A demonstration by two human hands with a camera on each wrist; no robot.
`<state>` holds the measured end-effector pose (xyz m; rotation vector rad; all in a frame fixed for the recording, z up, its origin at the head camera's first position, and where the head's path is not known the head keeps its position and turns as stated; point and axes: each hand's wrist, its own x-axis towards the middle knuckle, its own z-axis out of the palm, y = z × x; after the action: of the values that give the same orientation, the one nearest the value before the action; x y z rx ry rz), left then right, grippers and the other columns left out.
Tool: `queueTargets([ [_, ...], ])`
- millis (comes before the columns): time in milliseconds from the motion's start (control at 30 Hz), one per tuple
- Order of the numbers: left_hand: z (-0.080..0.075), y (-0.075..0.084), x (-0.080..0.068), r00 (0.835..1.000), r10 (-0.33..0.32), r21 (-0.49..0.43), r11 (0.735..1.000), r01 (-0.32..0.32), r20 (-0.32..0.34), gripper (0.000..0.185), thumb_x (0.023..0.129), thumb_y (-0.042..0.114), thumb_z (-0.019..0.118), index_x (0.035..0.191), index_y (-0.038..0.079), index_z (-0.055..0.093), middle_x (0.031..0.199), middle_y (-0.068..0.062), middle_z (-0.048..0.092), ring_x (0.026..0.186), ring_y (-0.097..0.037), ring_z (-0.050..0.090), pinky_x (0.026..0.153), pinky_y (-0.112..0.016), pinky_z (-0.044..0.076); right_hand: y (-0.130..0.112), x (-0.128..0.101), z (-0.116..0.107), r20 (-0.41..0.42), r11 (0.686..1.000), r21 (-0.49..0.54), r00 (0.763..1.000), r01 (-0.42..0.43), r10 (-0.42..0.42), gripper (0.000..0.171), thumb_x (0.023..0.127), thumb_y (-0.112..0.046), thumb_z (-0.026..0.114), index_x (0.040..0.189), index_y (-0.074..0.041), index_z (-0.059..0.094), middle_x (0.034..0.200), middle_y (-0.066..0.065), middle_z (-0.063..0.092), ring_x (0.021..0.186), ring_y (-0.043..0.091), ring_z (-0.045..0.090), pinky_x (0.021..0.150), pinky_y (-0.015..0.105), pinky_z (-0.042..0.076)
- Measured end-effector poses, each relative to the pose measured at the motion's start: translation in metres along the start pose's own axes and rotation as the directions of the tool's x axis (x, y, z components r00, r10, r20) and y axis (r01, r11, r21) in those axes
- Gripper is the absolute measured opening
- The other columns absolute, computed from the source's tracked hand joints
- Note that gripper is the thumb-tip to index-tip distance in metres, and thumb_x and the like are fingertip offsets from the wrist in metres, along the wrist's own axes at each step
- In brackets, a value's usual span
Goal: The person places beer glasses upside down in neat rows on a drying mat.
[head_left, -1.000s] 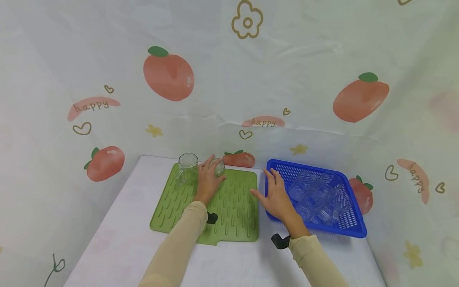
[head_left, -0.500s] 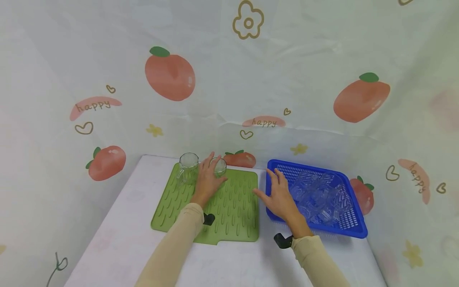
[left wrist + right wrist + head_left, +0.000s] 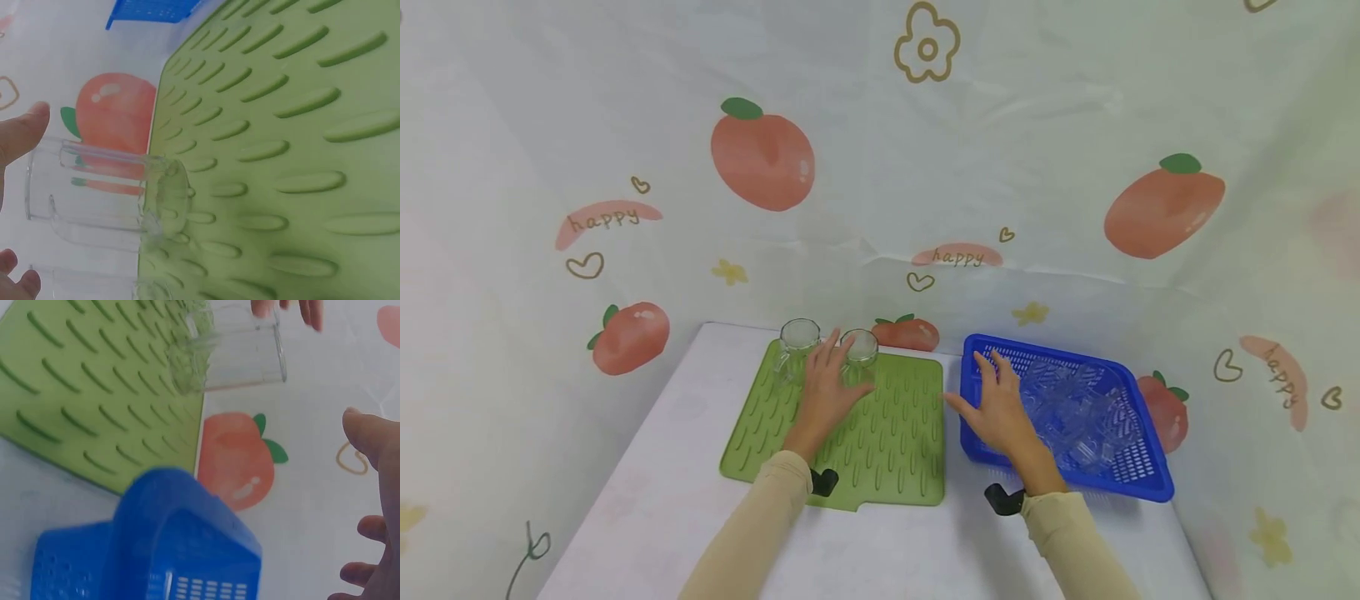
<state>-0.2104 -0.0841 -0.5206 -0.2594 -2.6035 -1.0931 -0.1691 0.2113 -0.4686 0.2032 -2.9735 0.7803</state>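
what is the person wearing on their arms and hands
Both arms are in long beige sleeves that end at the wrists. The left hand and right hand are bare, with no gloves. A small black device sits at each wrist.

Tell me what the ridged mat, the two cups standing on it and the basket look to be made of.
Green drying mat: likely silicone or soft rubber, matte, with moulded raised ridges. The two cups: clear glass or hard clear plastic, glossy; the backdrop print shows straight through, so I can't tell which. Blue basket: rigid moulded plastic, slightly shiny, with a perforated lattice wall and floor.
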Motion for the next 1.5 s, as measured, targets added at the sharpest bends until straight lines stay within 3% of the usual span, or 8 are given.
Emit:
queueTargets([
  [167, -0.005, -0.007, -0.013, 1.0, -0.019, -0.014, 1.0, 0.019, -0.021, 0.094, 0.075, 0.027, 0.092, 0.155, 0.021, 0.044, 0.169, -0.007, 0.029, 0.151, -0.038, 0.025, 0.112, -0.063, 0.043, 0.009, 0.002, -0.006, 0.006, 1.0, -0.029, 1.0, -0.004, 0.005, 0.094, 0.094, -0.053, 0.068, 0.161, -0.006, 0.022, 0.167, 0.029, 0.008, 0.155, 0.055, 0.005, 0.121, 0.076, 0.009],
  [533, -0.024, -0.028, -0.035, 0.993, -0.114, 0.005, 0.993, 0.115, -0.017, 0.095, 0.075, 0.032, 0.092, 0.156, 0.024, 0.042, 0.169, -0.006, 0.027, 0.152, -0.039, 0.024, 0.115, -0.064, 0.039, 0.031, 0.006, -0.015, 0.025, 0.993, -0.116, 0.999, -0.031, 0.035, 0.098, 0.093, -0.059, 0.066, 0.161, -0.005, 0.019, 0.166, 0.032, 0.005, 0.153, 0.058, 0.001, 0.119, 0.078, 0.005],
  [833, -0.037, -0.056, -0.051, 0.985, -0.163, 0.026, 0.986, 0.165, -0.06, 0.1, 0.072, 0.031, 0.094, 0.156, 0.017, 0.042, 0.169, -0.011, 0.027, 0.15, -0.043, 0.027, 0.114, -0.067, 0.036, 0.043, 0.01, -0.027, 0.04, 0.99, -0.131, 0.997, -0.057, 0.063, 0.099, 0.094, -0.057, 0.065, 0.16, -0.001, 0.018, 0.165, 0.036, 0.004, 0.152, 0.061, 0.0, 0.117, 0.08, 0.0],
  [1033, -0.045, -0.074, -0.059, 0.968, -0.249, 0.062, 0.966, 0.249, -0.012, 0.103, 0.076, 0.037, 0.09, 0.16, 0.019, 0.033, 0.17, -0.012, 0.022, 0.15, -0.045, 0.021, 0.117, -0.069, 0.03, 0.051, 0.012, -0.033, 0.052, 0.986, -0.146, 0.995, -0.079, 0.087, 0.101, 0.093, -0.06, 0.064, 0.16, 0.0, 0.017, 0.165, 0.036, 0.004, 0.151, 0.062, 0.0, 0.117, 0.08, 0.002],
  [1300, -0.047, -0.097, -0.069, 0.935, -0.352, 0.081, 0.934, 0.347, 0.052, 0.104, 0.078, 0.044, 0.086, 0.162, 0.018, 0.029, 0.17, -0.018, 0.02, 0.154, -0.049, 0.015, 0.12, -0.072, 0.02, 0.064, 0.016, -0.045, 0.06, 0.988, -0.124, 0.993, -0.093, 0.101, 0.103, 0.094, -0.06, 0.062, 0.16, 0.003, 0.013, 0.163, 0.04, 0.002, 0.15, 0.064, -0.002, 0.115, 0.082, 0.001],
  [1500, -0.048, -0.111, -0.075, 0.917, -0.383, 0.114, 0.921, 0.372, 0.107, 0.105, 0.079, 0.046, 0.085, 0.162, 0.015, 0.028, 0.169, -0.021, 0.021, 0.153, -0.056, 0.01, 0.121, -0.074, 0.013, 0.07, 0.022, -0.055, 0.094, 0.984, -0.134, 0.987, -0.117, 0.13, 0.103, 0.095, -0.059, 0.061, 0.159, 0.006, 0.012, 0.161, 0.042, 0.002, 0.149, 0.065, -0.002, 0.115, 0.082, 0.002],
])
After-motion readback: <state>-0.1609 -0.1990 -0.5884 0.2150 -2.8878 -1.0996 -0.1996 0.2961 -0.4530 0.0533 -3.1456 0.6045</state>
